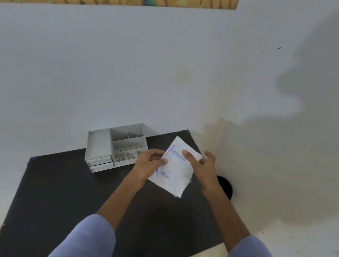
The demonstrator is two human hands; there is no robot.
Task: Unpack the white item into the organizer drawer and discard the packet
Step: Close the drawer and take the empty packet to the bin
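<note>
A flat white packet with blue print reading "GLOVES" hangs above the black table, held between both hands. My left hand grips its left edge, thumb on the front. My right hand holds its upper right side, thumb across the front and fingers spread behind it. A grey organizer stands at the back of the table against the wall, left of the packet; it has open top compartments and two drawers at its lower left, both slightly pulled out. The packet's contents are hidden.
A white wall rises right behind the table. A round black object sits off the table's right edge, just behind my right wrist. Pale floor shows at the lower right.
</note>
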